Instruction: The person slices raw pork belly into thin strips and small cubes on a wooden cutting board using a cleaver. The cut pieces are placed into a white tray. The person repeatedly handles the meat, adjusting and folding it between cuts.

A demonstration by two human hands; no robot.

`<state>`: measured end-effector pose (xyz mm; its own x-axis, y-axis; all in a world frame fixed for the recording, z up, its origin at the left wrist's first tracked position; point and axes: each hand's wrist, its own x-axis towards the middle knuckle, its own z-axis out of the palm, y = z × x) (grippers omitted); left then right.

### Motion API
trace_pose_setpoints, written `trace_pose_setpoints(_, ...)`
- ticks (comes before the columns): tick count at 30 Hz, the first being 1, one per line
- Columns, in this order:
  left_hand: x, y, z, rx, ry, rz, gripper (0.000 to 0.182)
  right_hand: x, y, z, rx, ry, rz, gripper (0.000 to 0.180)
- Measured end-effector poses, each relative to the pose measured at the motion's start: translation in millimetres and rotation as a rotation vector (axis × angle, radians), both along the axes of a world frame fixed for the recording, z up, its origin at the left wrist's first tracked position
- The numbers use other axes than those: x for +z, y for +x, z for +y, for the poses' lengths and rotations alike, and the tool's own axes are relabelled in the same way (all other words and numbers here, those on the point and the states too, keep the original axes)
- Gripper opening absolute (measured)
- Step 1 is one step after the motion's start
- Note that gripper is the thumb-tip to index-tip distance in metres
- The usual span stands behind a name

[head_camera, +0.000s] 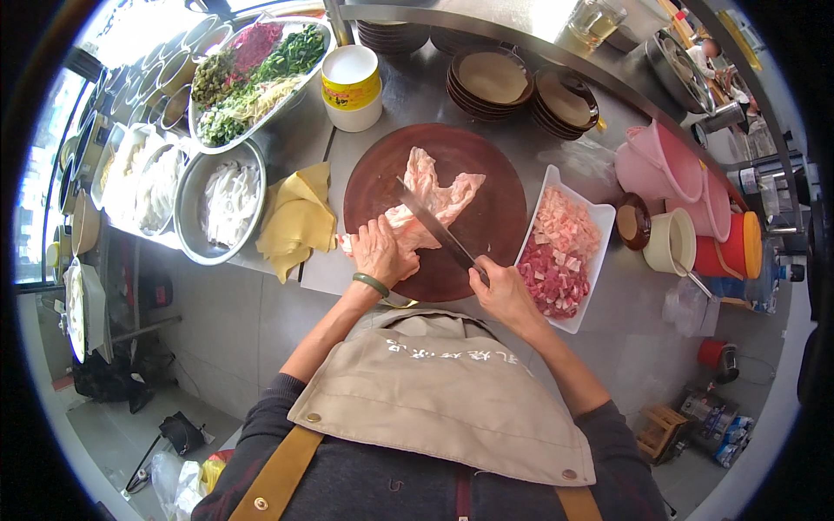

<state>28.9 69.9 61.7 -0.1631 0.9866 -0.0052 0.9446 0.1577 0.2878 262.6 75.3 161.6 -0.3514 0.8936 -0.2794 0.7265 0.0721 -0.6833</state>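
Observation:
A large piece of pale pink raw meat or fat [433,198] lies on a round reddish-brown chopping board [498,228]. My left hand [378,254], with a green bangle at the wrist, presses on the lower left part of the piece. In my right hand [502,290] is the handle of a cleaver or broad knife [433,225]; its blade lies diagonally across the meat, edge contact hidden. Right of the board, a white tray [603,225] holds diced pale fat [563,218] and diced red meat [554,277]. A folded yellow cloth [296,218] is at the board's left.
A steel bowl of white strips [259,215] and a tray of chopped vegetables [313,58] stand left. A white tub [352,114] and stacked brown dishes [492,81] are behind the board. Pink buckets [651,166] and a cream container [671,244] stand right. A metal shelf rail [521,39] crosses above.

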Motion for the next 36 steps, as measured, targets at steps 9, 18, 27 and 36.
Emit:
trace_pose_setpoints(9, -2.5, 1.3, 2.4, -0.008, -0.011, -0.037, 0.073, 4.4, -15.5, 10.7, 0.034, -0.102, -0.086, 0.026)
trace_pose_setpoints(18, -5.9, 2.9, 4.2, -0.018, 0.031, -0.045, 0.069, -65.3, -58.1, 20.6, -0.043, -0.046, -0.002, 0.024)
trace_pose_setpoints(27, -4.3, 7.7, 2.6, 0.058, 0.052, -0.042, 0.056, -74.5, -37.0, 19.1, 0.096, 0.012, 0.045, 0.025)
trace_pose_setpoints(36, -7.9, 4.1, -0.2, 0.009, 0.043, -0.071, 0.061, -106.8, -72.9, 52.1, -0.015, -0.18, -0.012, 0.029)
